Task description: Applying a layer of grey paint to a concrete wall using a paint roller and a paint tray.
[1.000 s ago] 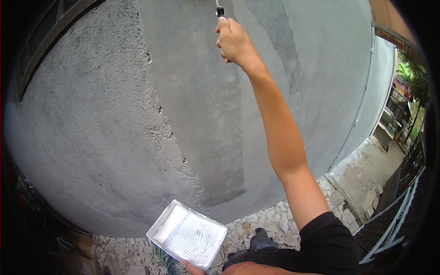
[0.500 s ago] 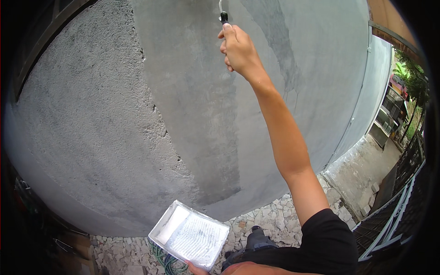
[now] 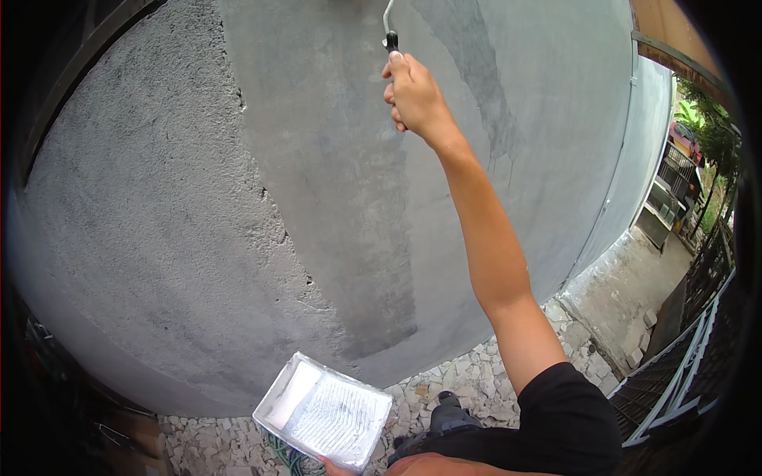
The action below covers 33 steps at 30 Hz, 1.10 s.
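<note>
My right arm stretches up along the grey wall (image 3: pixel 357 198). My right hand (image 3: pixel 417 95) is closed round the black handle of a paint roller (image 3: pixel 390 40); its bent metal rod runs up out of the picture, and the roller head is not in view. Low in front of me is a white paint tray (image 3: pixel 324 414), with white paint in its well and a ribbed, paint-smeared slope. My left hand (image 3: pixel 335 466) grips the tray's near edge; only part of it shows at the lower rim.
Broken stone paving (image 3: pixel 476 381) lies along the foot of the wall, with my shoe (image 3: pixel 448 398) on it. A green hose (image 3: pixel 287 456) coils beneath the tray. On the right stand a concrete strip (image 3: pixel 627 293) and dark metal fencing (image 3: pixel 683 357). The wall's left part is rough, the middle darker.
My right hand and the roller sit slightly lower in the picture, with more of the metal rod showing. The tray has shifted a little left and down, still in my left hand.
</note>
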{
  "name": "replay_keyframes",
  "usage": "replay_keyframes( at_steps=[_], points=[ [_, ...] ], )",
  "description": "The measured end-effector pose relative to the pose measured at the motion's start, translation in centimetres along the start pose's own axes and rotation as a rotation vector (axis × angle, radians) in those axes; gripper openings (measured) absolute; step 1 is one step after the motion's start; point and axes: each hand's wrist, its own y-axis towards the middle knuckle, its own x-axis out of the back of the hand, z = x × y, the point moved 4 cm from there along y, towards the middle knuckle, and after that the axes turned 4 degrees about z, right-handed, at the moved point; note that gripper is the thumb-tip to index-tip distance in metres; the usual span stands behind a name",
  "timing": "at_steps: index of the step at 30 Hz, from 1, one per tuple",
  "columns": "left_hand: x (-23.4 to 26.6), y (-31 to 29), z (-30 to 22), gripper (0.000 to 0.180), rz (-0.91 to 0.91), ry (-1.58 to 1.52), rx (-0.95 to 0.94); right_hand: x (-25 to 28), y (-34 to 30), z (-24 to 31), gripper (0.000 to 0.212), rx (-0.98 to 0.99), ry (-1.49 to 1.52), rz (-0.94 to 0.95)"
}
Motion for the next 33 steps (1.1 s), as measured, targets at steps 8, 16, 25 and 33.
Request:
replay_keyframes(
  at_steps=[8,16,25,33],
  points=[
    [-1.3,-0.5,-0.6,0.078,0.012,-0.053,0.015,2.3,4.5,3.6,0.045,0.089,-0.031,-0.046],
    [-1.6,-0.7,-1.1,0.079,0.003,-0.110,0.024,3.4,-0.1,0.9,0.044,0.052,0.061,-0.055],
    [-5.4,-1.0,-3.0,0.082,0.014,-0.189,0.044,5.1,1.7,0.6,0.042,-0.021,-0.036,-0.103],
    [-4.6,-0.2,-7.1,0.083,0.015,-0.209,0.037,5.2,-1.8,-1.1,0.043,-0.076,-0.049,-0.018]
  ],
)
